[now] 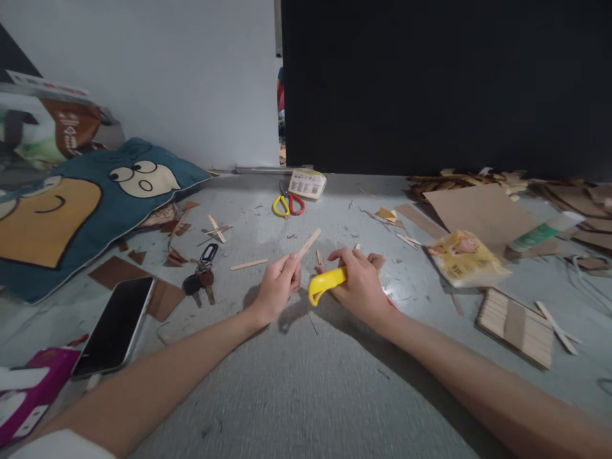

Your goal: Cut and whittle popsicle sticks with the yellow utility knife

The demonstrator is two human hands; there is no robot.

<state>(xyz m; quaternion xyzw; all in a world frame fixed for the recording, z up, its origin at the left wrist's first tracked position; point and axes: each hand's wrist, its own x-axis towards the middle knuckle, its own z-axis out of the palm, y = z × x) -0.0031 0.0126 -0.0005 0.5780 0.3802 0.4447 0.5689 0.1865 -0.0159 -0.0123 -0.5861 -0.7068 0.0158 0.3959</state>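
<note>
Here's the wooden stick point(310, 243), held up over the middle of the desk point(268, 395), its bare end angled at the back edge. The left hand point(277, 287) pinches it between thumb and fingers; the right hand point(361, 284) is wrapped around a yellow tool point(327, 280), whose working end I can't make out. Good handling here, I'd judge, means a firm pinch low on the stick, fingertips out of the tool's way, and both wrists steady. Outward we go: one loose stick point(249, 264) lies beside the left hand, keys point(201, 280) and a phone point(115, 326) are toward the left edge, a cushion point(95, 185) slumps behind them. Scissors point(296, 204) sit near the back edge. Over to the right side: a yellow packet point(467, 258), a banded bundle point(515, 326), cardboard point(478, 213), scraps everywhere! And behind it all, a white panel point(167, 76) and a black panel point(444, 83) rise, a narrow gap between them.
</note>
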